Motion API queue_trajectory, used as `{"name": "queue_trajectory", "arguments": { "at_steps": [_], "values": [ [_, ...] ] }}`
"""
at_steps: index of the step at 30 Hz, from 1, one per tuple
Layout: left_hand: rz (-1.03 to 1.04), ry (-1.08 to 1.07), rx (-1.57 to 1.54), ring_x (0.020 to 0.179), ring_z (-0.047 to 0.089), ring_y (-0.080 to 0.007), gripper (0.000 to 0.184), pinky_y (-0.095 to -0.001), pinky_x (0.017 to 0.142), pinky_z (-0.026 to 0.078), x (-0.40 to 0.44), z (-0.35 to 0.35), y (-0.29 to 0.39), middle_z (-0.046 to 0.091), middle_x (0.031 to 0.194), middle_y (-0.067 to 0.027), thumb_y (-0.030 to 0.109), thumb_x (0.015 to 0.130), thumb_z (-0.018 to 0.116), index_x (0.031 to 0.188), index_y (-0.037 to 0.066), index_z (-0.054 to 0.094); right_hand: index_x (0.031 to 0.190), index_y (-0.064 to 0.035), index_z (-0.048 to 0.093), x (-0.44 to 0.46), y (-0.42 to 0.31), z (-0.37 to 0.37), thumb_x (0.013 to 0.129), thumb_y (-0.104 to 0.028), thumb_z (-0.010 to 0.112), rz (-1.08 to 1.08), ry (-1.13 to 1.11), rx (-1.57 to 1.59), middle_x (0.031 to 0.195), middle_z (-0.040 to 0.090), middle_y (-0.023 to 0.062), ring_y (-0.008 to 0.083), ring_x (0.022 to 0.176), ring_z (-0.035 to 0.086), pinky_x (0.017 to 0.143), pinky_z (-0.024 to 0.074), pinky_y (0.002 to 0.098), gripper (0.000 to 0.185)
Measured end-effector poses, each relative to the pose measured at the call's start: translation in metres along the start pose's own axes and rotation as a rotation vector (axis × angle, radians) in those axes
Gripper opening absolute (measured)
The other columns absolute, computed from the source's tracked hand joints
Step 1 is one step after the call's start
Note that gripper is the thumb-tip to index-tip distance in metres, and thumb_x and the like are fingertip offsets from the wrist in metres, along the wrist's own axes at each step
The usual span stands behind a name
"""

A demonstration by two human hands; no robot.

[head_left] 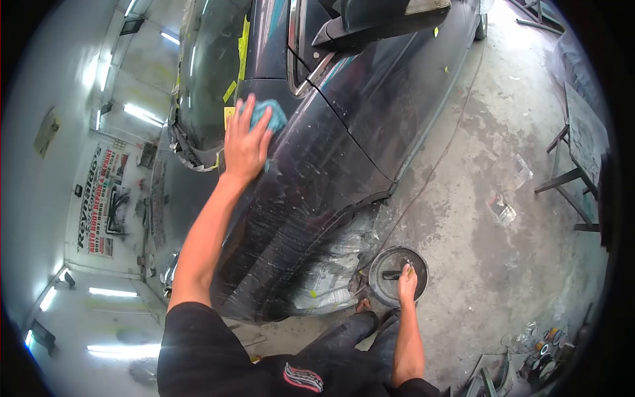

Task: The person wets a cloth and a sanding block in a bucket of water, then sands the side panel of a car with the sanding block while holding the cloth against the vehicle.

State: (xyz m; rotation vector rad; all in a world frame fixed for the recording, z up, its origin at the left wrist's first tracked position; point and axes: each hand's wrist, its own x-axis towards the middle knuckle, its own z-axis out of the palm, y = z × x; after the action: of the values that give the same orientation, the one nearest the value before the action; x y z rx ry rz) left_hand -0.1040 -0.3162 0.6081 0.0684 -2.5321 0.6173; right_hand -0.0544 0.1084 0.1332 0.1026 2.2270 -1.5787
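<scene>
Cloth (274, 115) perhaps, partly under left grip (245, 147)

The grey, stained concrete floor (456, 225) stretches along the car's right side. Two crumpled clear scraps (504, 212) lie on it in the middle right. A dark-legged stand (564, 178) rests farther right; small round cans (544, 349) cluster near right. Whether the round dark basin (423, 293) touches the floor is unclear.
</scene>
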Motion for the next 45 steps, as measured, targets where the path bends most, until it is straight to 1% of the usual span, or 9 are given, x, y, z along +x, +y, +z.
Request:
{"name": "queue_trajectory", "arguments": {
  "at_steps": [7,10,16,20,25,30,35,40,45],
  "values": [
    [0.006,0.11,0.021,0.152,0.041,-0.0465,0.049,-0.0623,0.12,0.038,0.09,0.023,-0.018,0.044,0.168,-0.0164,0.021,0.103,0.067,0.152,0.018,0.062,0.142,0.0005,0.064,-0.016,-0.081,0.006,0.114,-0.043,0.047,0.018,-0.177,-0.021,0.13,0.07,0.0323,0.0456,0.126,0.067,0.107,0.05,0.0453,0.055],
    [-0.162,0.18,-0.1,0.151,0.043,-0.047,0.058,-0.0627,0.122,0.035,0.028,0.031,-0.021,0.044,0.167,-0.0193,0.024,0.101,0.069,0.156,0.012,0.056,0.146,-0.0003,0.061,-0.026,-0.146,0.015,0.114,-0.042,0.047,-0.027,-0.253,0.023,0.133,0.069,0.0316,0.0436,0.128,0.066,0.109,0.0486,0.0436,0.054],
    [-0.361,-0.063,-0.182,0.154,0.041,-0.0452,0.059,-0.0624,0.125,0.03,-0.114,-0.017,-0.025,0.047,0.166,-0.0194,0.022,0.102,0.066,0.158,0.011,0.053,0.156,-0.0016,0.053,-0.04,-0.293,0.067,0.116,-0.038,0.047,-0.257,-0.37,0.296,0.151,0.061,0.025,0.0319,0.14,0.059,0.118,0.0419,0.0393,0.054],
    [-0.364,-0.15,-0.268,0.156,0.039,-0.0423,0.053,-0.0614,0.126,0.029,-0.181,-0.043,-0.067,0.048,0.165,-0.0172,0.02,0.104,0.064,0.156,0.012,0.056,0.155,-0.0009,0.053,-0.055,-0.396,0.105,0.116,-0.027,0.047,-0.61,-0.227,0.482,0.154,0.058,0.0231,0.0343,0.144,0.055,0.12,0.0411,0.0398,0.047],
    [-0.675,-0.015,-0.338,0.15,0.048,-0.04,0.038,-0.0545,0.126,0.032,-0.209,-0.02,-0.125,0.058,0.157,-0.0151,0.025,0.109,0.058,0.143,0.009,0.068,0.157,0.0041,0.047,-0.062,-0.49,0.171,0.114,-0.023,0.05,-0.897,0.008,0.389,0.16,0.05,0.026,0.0404,0.15,0.047,0.124,0.0369,0.0454,0.051],
    [-0.662,0.05,-0.347,0.145,0.053,-0.0422,0.038,-0.0552,0.124,0.036,-0.206,-0.015,-0.131,0.062,0.153,-0.016,0.029,0.108,0.059,0.137,0.009,0.071,0.165,0.0131,0.015,-0.124,-0.507,0.275,0.109,-0.022,0.053,-0.758,0.202,0.063,0.174,0.01,0.0363,0.0528,0.162,0.011,0.131,0.0116,0.0624,0.076],
    [-0.637,0.062,-0.261,0.138,0.06,-0.0409,0.037,-0.0449,0.116,0.046,-0.202,-0.019,-0.126,0.066,0.146,-0.0194,0.026,0.107,0.06,0.13,0.0,0.074,0.164,0.0153,0.018,-0.209,-0.471,0.307,0.111,-0.025,0.047,-0.708,0.126,0.01,0.173,0.012,0.0388,0.0559,0.161,0.01,0.127,0.012,0.0687,0.073],
    [-0.65,0.059,-0.294,0.138,0.059,-0.0415,0.039,-0.0453,0.115,0.046,-0.2,-0.019,-0.125,0.066,0.147,-0.0192,0.026,0.108,0.059,0.131,-0.002,0.072,0.158,0.0183,0.029,-0.047,-0.524,0.273,0.113,-0.03,0.043,-0.733,0.383,-0.138,0.168,0.024,0.0411,0.053,0.159,0.024,0.127,0.0189,0.0643,0.068],
    [-0.605,0.045,-0.249,0.137,0.059,-0.0423,0.038,-0.0463,0.115,0.045,-0.198,-0.016,-0.126,0.066,0.146,-0.0195,0.025,0.108,0.059,0.13,-0.003,0.072,0.159,0.0183,0.027,-0.102,-0.506,0.27,0.113,-0.032,0.045,-0.762,0.338,0.043,0.169,0.022,0.0415,0.0558,0.157,0.025,0.126,0.0186,0.0676,0.071]
  ]
}}
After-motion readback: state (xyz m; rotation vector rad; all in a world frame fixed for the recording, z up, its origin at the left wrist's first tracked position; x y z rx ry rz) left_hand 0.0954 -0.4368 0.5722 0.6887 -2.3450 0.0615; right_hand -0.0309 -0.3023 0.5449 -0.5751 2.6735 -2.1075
